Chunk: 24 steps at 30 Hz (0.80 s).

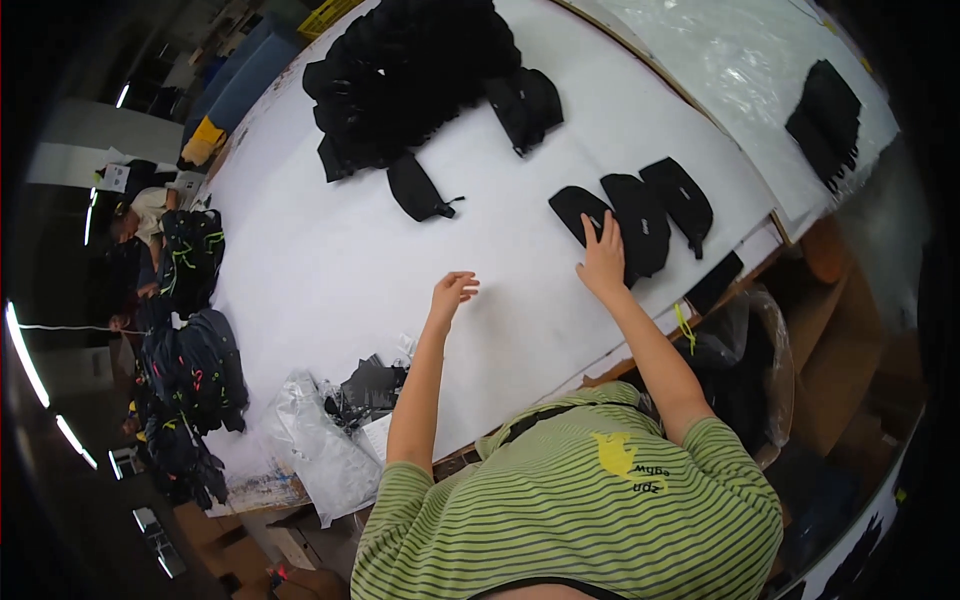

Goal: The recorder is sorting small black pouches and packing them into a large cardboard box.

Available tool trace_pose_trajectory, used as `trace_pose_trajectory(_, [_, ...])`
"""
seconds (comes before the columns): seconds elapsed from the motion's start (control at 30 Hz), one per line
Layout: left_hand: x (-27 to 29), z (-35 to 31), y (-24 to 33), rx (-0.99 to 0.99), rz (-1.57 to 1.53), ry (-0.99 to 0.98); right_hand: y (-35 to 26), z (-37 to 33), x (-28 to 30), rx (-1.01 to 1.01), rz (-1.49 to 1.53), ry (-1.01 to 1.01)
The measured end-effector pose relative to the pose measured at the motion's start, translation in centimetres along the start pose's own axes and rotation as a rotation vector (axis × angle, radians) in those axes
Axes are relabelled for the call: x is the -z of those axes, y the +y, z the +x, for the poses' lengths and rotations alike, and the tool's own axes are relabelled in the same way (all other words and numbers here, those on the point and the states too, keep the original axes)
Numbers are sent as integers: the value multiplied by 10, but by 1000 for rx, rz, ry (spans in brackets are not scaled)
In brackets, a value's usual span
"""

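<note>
My right hand rests with outstretched fingers on the near end of a black fabric pouch. Two more black pouches, one in the middle and one at the right, lie beside it in an overlapping row. Over the white tabletop, my left hand is held with loosely bent fingers apart and nothing in them. Beyond it lies a single black pouch with a small tab at its end.
A large heap of black pouches covers the table's far side. Clear plastic bags and black pieces lie at the near left. Dark backpacks line the left edge, where another person is. More black pieces lie on plastic sheeting at far right.
</note>
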<state>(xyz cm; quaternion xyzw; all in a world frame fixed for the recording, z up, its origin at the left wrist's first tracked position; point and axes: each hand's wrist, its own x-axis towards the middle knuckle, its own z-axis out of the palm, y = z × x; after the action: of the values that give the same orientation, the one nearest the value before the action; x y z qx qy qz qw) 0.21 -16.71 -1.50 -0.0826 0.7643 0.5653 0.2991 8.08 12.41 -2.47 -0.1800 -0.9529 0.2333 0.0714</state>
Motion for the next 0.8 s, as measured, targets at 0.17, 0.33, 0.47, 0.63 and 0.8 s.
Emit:
trace_pose_trajectory(0.17, [73,114,15,-171,163,739,10,21,5,21,-69,-168])
trace_pose_trajectory(0.33, [81,167,46,80,-79,881,35,25,16,15,86,-148])
trace_pose_trajectory(0.47, [97,154,53,74,-172,462,23,37,22,-54,386,-282])
trace_pose_trajectory(0.63, [42,64,63,-240,90,522,-23,39,-3,-300,1302,-492])
trace_pose_trajectory(0.8, [-30,-57,36,-96,437,429,-69,-26,-41,-125,1060,-548])
